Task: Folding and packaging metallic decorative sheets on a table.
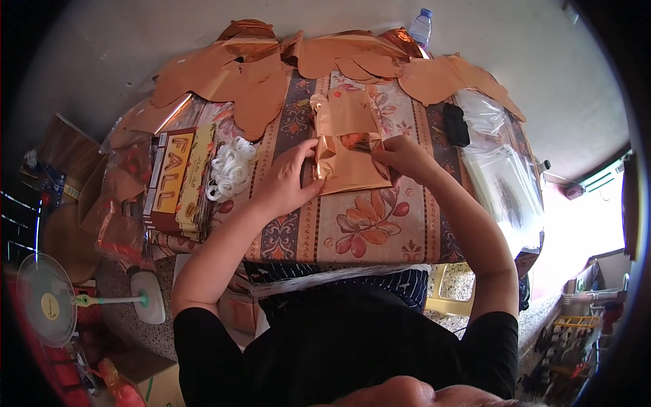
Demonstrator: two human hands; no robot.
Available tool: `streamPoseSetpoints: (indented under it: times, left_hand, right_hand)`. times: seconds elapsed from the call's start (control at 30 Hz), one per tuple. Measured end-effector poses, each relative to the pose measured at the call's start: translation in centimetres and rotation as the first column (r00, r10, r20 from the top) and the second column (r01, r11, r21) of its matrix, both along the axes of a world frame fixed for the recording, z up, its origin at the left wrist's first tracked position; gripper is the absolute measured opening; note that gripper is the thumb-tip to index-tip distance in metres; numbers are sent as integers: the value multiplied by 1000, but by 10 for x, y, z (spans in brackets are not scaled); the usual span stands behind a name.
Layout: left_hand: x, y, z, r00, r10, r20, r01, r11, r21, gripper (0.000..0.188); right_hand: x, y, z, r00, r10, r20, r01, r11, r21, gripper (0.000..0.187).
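A folded copper-coloured foil balloon (352, 173) lies on the table in front of me, its surface creased and shiny in places. At its left edge my left hand (290, 178) grips it, with the fingers near a crumpled fold and the thumb lower down. My right hand (405, 160) pinches the opposite edge, fingers closed. The far part of the foil stretches away from me, flat on the cloth. To the left of my left hand lies a heap of white ribbon coils (230, 168). Part of the foil's right edge is hidden under my right fingers.
Flat copper foil balloons (261, 95) spread along the far edge. Stacked printed cards (169, 176) lie left. Clear plastic sleeves (502, 190) and a black object (456, 125) are right. A water bottle (421, 28) stands at the back. A fan (47, 302) is lower left.
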State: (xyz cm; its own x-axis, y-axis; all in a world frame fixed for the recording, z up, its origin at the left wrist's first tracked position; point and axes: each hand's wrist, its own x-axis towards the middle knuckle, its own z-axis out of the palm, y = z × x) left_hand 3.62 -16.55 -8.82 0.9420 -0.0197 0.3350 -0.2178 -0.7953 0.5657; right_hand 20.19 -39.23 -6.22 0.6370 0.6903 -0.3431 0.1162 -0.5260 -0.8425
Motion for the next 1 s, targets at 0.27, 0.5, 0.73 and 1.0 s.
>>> streamPoseSetpoints:
  times: [0.27,0.5,0.73,1.0]
  left_hand:
    - [-3,-3,5,1000,13,-18,-12,1000,25,72]
    - [-2,0,3,999,-31,-16,32,999,37,71]
    - [-2,4,-6,999,-28,37,24,994,109,69]
    - [-3,2,-2,999,-46,21,44,997,59,69]
  right_hand:
    - [-12,-14,2,989,-144,-34,148,965,217,38]
    - [-11,-9,3,986,-83,143,71,994,84,36]
    - [-16,-5,0,794,-56,605,70,998,0,38]
    - [-45,11,-13,464,203,862,-144,978,-153,64]
